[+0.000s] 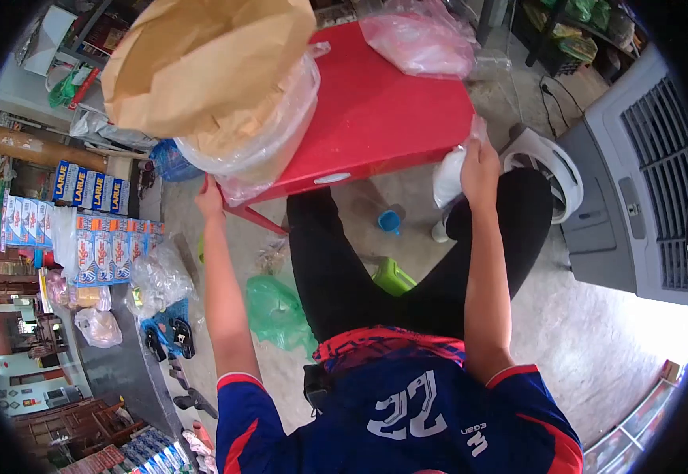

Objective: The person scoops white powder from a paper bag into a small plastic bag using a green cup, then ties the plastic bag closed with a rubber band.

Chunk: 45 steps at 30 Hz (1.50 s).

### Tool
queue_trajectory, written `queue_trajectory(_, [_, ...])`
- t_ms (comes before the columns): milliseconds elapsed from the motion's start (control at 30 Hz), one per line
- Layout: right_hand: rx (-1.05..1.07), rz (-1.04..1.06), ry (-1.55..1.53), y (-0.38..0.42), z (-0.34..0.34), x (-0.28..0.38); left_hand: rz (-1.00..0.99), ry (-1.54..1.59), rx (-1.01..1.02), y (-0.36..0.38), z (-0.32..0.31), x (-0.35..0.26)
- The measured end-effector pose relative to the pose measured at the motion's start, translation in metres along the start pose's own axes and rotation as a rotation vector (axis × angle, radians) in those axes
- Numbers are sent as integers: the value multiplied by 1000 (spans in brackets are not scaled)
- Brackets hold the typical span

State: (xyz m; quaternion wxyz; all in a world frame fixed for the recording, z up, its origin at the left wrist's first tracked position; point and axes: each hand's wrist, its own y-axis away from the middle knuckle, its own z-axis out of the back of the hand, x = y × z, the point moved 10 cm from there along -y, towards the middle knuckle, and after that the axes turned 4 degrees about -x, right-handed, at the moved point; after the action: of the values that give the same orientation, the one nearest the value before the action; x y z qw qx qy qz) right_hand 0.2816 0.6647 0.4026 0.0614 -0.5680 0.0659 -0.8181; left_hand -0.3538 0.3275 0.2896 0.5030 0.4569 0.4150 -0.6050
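Note:
A red plastic table (391,110) stands in front of my knees. My left hand (210,197) is at its left front corner, below a clear plastic bag (273,158) lined with brown paper (202,71); its fingers are partly hidden and I cannot tell whether they grip the corner. At the right front corner, my right hand (480,170) is closed on a small clear bag with something white (449,178) in it, hanging by the table's edge. A pink-white plastic bag (423,39) lies at the table's far right.
A grey air cooler (636,174) stands at the right, beside a white ring-shaped object (569,178). On the floor are a blue cup (390,221), a green container (393,276) and a green bag (277,312). Beer boxes (111,249) are stacked at the left.

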Motion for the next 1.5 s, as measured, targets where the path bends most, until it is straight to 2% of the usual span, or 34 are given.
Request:
queue_trajectory(133, [-86,136,-33,2,-1,-5,-29,-112,-33,-6,3,-2])
queue_trajectory(233, [-93,156,22,0,3,-9,-81,-163,-108,-6,6,-9])
queue_trajectory(333, [-100,157,-68,-4,8,-13,-129,-360,-130,0,7,-25])
queue_trajectory(433, [-88,118,-53,-6,15,-11,-117,-426,-177,5,10,-29])
queue_trajectory(567, [-57,91,-229,-6,6,-24,-151,-397,-199,12,9,-33])
queue_trajectory(667, [24,97,-190,-6,-1,-25,-130,-451,-218,21,12,-39])
queue_trajectory(733, [-2,116,-228,3,0,-13,-129,-489,-239,20,12,-43])
queue_trajectory(833, [55,154,-179,2,-6,-14,-213,-409,-259,31,13,-52])
queue_trajectory(867, [91,167,-146,-1,-12,-19,-368,-356,-358,43,20,-67])
queue_trajectory(933, [140,79,-311,13,-9,2,-686,-241,-549,86,33,-95])
queue_trajectory(1000, [152,52,-381,25,0,16,-958,-207,-568,162,36,-140])
queue_trajectory(1133, [146,67,-409,26,14,30,-1313,-229,108,267,-12,-118])
queue_trajectory(1200, [162,41,-425,29,17,37,-1068,-217,437,275,-47,-82])
queue_trajectory(1300, [174,66,-374,32,17,44,-243,-240,655,216,-118,44])
queue_trajectory(1400, [235,-18,-406,34,16,50,204,-193,751,182,-179,143])
queue_trajectory(1500, [243,56,-427,26,31,63,510,-185,798,178,-218,189])
